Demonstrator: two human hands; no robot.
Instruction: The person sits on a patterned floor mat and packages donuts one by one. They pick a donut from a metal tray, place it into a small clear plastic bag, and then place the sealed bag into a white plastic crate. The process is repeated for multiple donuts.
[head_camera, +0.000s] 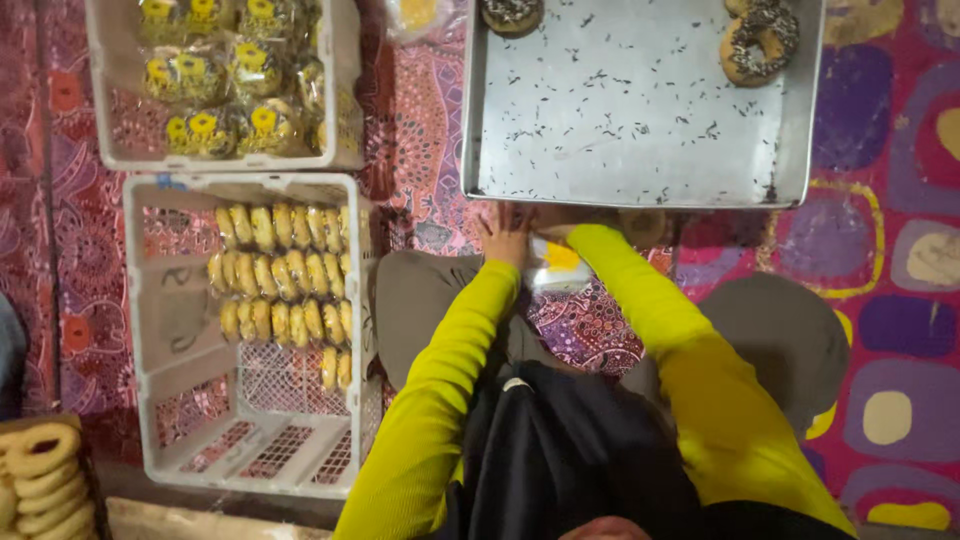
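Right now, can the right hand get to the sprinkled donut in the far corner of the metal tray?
Probably yes. The donut lies in the open on the metal tray with nothing over it. The right hand is hidden under the tray's near edge, so it would need a long stretch across.

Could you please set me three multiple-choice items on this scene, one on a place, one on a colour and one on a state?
1. Where do the sprinkled doughnuts lie?
A. on the metal tray
B. in the white crate
C. on the person's lap

2. What colour are the sleeves?
A. red
B. yellow-green
C. white

3. How full is the white crate?
A. empty
B. heaped over the rim
C. partly filled with rows of wrapped doughnuts

Answers: 1 A, they lie at the tray's far edge; 2 B, both arms are yellow-green; 3 C, the near end shows bare mesh.
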